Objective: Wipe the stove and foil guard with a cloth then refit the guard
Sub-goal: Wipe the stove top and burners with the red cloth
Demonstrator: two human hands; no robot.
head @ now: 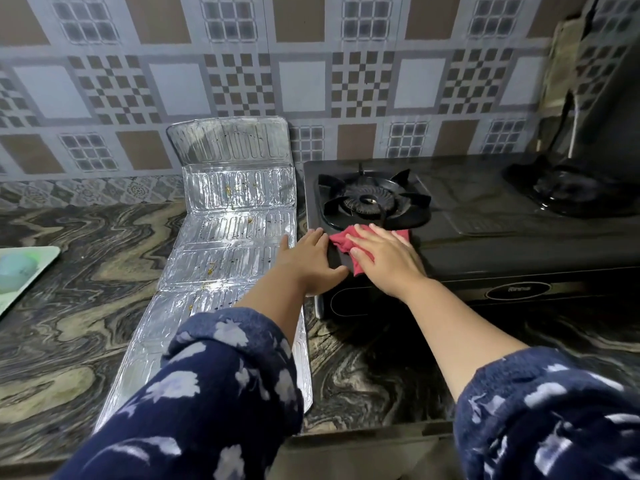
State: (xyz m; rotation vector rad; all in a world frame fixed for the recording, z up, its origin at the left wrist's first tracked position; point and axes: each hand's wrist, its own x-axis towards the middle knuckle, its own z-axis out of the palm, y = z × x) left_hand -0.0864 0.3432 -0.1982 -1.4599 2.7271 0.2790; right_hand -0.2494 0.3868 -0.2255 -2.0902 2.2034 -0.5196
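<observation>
- Head view: the right hand point(386, 259) lies flat, fingers spread, pressing a red cloth point(346, 245) onto the front left corner of the black stove point(485, 216), just in front of the left burner point(369, 200).
- The left hand point(310, 263) rests open beside it, fingers straight, on the stove's left edge, holding nothing.
- The foil guard point(228, 230) lies unfolded on the marbled surface point(86, 306) just left of the stove, its far panel leaning against the tiled wall point(311, 64); yellowish crumbs dot its panels.
- A pale green tray point(24, 271) sits at the far left edge.
- Both forearms show dark blue patterned sleeves point(221, 393).
</observation>
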